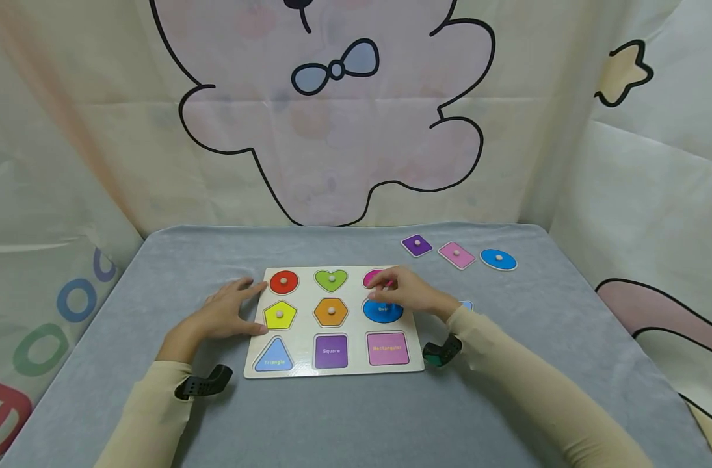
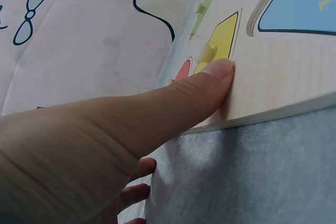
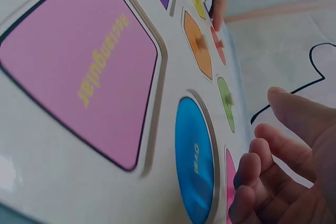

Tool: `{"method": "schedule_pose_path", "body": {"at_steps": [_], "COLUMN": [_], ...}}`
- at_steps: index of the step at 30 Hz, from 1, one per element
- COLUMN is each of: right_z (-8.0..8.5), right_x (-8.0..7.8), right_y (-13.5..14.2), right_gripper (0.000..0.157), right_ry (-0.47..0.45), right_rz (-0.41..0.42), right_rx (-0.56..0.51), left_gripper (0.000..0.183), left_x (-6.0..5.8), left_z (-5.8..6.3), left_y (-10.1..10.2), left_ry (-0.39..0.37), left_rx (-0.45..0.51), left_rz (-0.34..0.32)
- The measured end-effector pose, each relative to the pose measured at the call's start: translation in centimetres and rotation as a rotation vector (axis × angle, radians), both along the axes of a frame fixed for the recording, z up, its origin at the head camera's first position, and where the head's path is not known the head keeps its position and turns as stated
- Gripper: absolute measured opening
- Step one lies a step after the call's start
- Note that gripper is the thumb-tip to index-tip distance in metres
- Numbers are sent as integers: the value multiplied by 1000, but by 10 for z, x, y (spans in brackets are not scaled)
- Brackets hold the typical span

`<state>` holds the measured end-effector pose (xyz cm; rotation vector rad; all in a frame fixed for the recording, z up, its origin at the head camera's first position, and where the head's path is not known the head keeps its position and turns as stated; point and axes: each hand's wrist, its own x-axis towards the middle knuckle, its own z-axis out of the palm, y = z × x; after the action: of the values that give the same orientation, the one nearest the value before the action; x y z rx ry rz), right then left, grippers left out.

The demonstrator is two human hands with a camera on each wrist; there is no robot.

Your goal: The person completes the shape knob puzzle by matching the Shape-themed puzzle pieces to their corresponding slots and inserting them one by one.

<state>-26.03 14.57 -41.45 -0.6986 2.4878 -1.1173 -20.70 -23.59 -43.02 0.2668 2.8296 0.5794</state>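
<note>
A white shape-puzzle board [image 1: 356, 351] lies on the table. My left hand [image 1: 224, 312] is at its left edge, the thumb [image 2: 210, 80] resting on the surface by the yellow pentagon [image 1: 280, 314]. Over the upper right corner, my right hand [image 1: 411, 290] has loosely bent fingers and the thumb apart from them, with nothing seen between. Beneath it is a magenta piece [image 3: 229, 177], partly hidden. A red circle [image 1: 283, 282], green heart [image 1: 330, 280] and orange hexagon [image 1: 331, 312] with knobs sit in the board. The oval [image 1: 382, 311], triangle, square and rectangle recesses show printed labels.
Behind the board at the right lie a purple square [image 1: 417, 245], a pink rectangle [image 1: 456, 255] and a blue oval piece [image 1: 499, 259], all knobbed. A light blue piece [image 1: 467, 305] shows partly behind my right wrist. Printed curtains surround the grey cloth-covered table [image 1: 344, 422].
</note>
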Motion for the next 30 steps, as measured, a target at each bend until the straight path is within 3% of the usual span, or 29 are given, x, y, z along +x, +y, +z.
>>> {"method": "schedule_pose_path", "body": {"at_steps": [15,30], "right_z": [2,1], "right_x": [-14,-24], "right_y": [40,79], "right_gripper": [32,32], "right_ry": [21,105], "right_rz": [-95,-167], "right_rx": [7,29], "left_gripper": [102,102], "left_x": [1,2], "left_z": [4,3], "left_y": [1,2], "left_ry": [0,-4], "left_rx": [-2,-6], "left_rz": [-1,4]}}
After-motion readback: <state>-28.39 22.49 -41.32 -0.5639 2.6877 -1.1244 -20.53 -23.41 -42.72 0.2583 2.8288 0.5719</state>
